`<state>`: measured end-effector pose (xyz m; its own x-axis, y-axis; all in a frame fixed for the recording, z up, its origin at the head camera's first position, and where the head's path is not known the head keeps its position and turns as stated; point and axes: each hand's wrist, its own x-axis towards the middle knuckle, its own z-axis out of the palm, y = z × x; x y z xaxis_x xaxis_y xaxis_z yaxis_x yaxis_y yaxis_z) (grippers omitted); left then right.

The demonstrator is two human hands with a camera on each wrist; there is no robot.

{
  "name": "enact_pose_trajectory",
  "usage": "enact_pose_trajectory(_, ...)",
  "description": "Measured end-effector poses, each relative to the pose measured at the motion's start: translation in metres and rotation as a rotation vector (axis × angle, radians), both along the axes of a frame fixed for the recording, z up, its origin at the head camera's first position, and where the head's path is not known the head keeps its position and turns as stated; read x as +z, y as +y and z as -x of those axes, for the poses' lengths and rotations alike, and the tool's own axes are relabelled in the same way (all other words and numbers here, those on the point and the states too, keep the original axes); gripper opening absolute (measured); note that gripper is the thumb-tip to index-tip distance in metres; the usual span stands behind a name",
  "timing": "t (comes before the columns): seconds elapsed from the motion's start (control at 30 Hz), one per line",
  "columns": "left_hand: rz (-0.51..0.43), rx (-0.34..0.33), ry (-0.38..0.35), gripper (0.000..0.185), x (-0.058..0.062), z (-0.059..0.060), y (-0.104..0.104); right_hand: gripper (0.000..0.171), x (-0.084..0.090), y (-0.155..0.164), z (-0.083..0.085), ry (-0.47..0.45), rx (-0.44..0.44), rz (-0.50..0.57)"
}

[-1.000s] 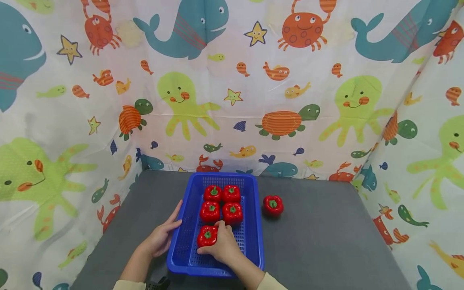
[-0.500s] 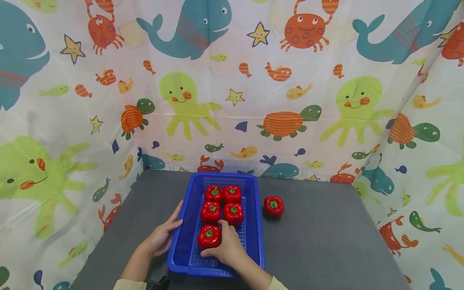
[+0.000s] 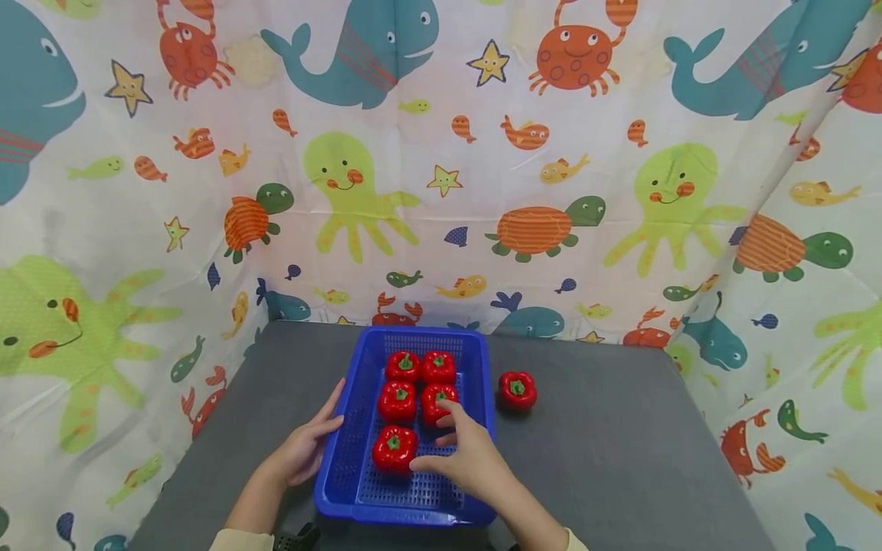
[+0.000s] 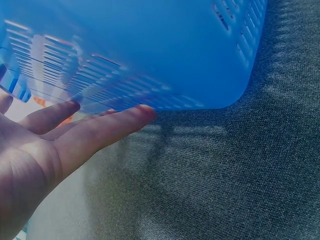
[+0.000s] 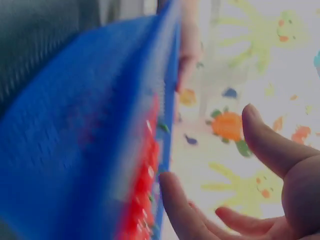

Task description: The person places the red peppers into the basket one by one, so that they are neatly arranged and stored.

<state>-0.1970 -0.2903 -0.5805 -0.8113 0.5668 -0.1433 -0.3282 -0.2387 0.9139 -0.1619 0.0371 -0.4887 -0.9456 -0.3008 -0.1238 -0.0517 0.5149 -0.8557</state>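
Note:
A blue perforated plastic basket (image 3: 406, 514) holds several red bell peppers with green stems. Four of them form two rows toward the back; a nearer bell pepper (image 3: 395, 450) sits by itself in front of the left column. My left hand (image 3: 303, 451) rests its straight fingers against the basket's left side, as the left wrist view shows from below the rim. My right hand (image 3: 475, 455) hovers over the basket's right half, thumb and fingers spread with nothing between them. Its fingertips overlap the right pepper of the nearer row (image 3: 436, 399), and its thumb points at the lone front pepper.
One more red bell pepper (image 3: 517, 391) lies on the grey tabletop (image 3: 606, 451) just right of the basket. A curtain (image 3: 441, 252) printed with sea animals encloses the back and both sides.
My right hand has let go of the front pepper and moved up and to the right, its fingers opening. That pepper stays in the basket. The left hand keeps its place.

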Motion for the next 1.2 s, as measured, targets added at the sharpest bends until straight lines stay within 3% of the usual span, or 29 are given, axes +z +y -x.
enact_pose_trajectory(0.17, -0.001, 0.011, -0.026, 0.065, 0.001, 0.000, 0.000, 0.087, 0.006, 0.028, 0.009, 0.098, -0.036, 0.075)
enact_pose_trajectory(0.37, -0.011, -0.007, -0.053, 0.064, 0.001, -0.003, 0.000, 0.063, -0.006, 0.066, 0.024, 0.268, -0.165, 0.237)
enact_pose_trajectory(0.53, -0.026, -0.014, -0.054, 0.065, 0.003, -0.003, 0.001, 0.054, -0.023, 0.099, 0.055, 0.443, -0.308, 0.192)
enact_pose_trajectory(0.6, -0.021, 0.000, -0.054, 0.065, 0.005, -0.001, 0.002, 0.055, -0.033, 0.112, 0.071, 0.472, -0.339, 0.173)
enact_pose_trajectory(0.7, -0.010, 0.016, -0.057, 0.065, 0.008, 0.000, 0.001, 0.065, -0.049, 0.126, 0.092, 0.414, -0.316, 0.169)
enact_pose_trajectory(0.9, -0.017, 0.009, -0.026, 0.065, 0.007, 0.003, -0.001, 0.094, -0.076, 0.138, 0.116, 0.164, -0.247, 0.113)
enact_pose_trajectory(1.03, -0.019, -0.008, -0.023, 0.065, 0.007, 0.002, 0.000, 0.100, -0.092, 0.144, 0.122, 0.106, -0.222, 0.051)
enact_pose_trajectory(1.2, -0.025, -0.011, -0.030, 0.065, 0.007, 0.002, 0.000, 0.093, -0.100, 0.148, 0.127, 0.074, -0.183, 0.037)
